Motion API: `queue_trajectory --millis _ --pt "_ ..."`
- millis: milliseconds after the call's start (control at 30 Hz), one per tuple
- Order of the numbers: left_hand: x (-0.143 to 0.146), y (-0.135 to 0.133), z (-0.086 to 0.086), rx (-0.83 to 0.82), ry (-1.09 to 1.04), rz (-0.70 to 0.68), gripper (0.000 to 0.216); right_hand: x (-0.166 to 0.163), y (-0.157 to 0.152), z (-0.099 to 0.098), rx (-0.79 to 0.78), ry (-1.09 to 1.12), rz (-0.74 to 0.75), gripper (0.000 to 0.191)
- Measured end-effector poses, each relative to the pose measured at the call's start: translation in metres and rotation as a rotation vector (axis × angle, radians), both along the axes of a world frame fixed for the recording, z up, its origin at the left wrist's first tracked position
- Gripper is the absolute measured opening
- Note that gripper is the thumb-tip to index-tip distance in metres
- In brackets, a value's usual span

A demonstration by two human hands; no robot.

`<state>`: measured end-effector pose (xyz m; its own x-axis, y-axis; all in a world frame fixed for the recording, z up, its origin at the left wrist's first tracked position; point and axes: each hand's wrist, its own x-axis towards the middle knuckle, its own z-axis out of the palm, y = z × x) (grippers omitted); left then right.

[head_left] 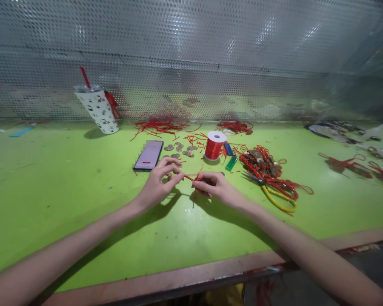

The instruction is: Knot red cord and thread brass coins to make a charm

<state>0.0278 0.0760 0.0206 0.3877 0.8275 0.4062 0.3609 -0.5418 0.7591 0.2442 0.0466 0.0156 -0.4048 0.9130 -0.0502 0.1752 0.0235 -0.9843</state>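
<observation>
A short red cord (189, 177) is stretched between my two hands above the green table. My left hand (162, 178) pinches one end of it between thumb and finger. My right hand (213, 185) grips the cord nearer its other end, where loose red strands stick out above and below the fingertips. Just beyond the hands lie several round coins (188, 151) with a brassy look. A spool of red cord (214, 145) stands upright behind my right hand. The part of the cord inside the right fingers is hidden.
Yellow-handled scissors (279, 199) lie right of my right hand, against a pile of knotted red cords with coins (261, 163). Green (232, 163) and blue lighters (228, 148) are by the spool. A phone (149, 155) and a tumbler with straw (98, 108) stand left; mesh (191, 63) rises behind.
</observation>
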Motion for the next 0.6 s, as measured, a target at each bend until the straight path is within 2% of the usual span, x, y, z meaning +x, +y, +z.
queue_trajectory --millis 100,200,333,433,600 --pt "-0.002 0.000 -0.005 0.331 0.101 0.059 0.009 0.001 0.002 -0.001 -0.049 0.039 0.011 0.041" --pt "-0.007 0.000 -0.013 0.534 0.219 0.004 0.018 0.001 0.003 -0.003 -0.078 0.077 0.007 0.044" --pt "-0.011 -0.001 -0.022 0.532 0.314 -0.131 0.023 -0.001 0.003 -0.004 -0.101 0.125 0.012 0.043" --pt "-0.011 -0.003 -0.022 0.508 0.294 -0.182 0.025 -0.003 0.003 -0.005 -0.121 0.139 0.026 0.042" --pt "-0.009 -0.007 -0.020 0.338 0.227 -0.221 0.020 -0.007 0.002 -0.006 -0.148 0.188 0.044 0.045"
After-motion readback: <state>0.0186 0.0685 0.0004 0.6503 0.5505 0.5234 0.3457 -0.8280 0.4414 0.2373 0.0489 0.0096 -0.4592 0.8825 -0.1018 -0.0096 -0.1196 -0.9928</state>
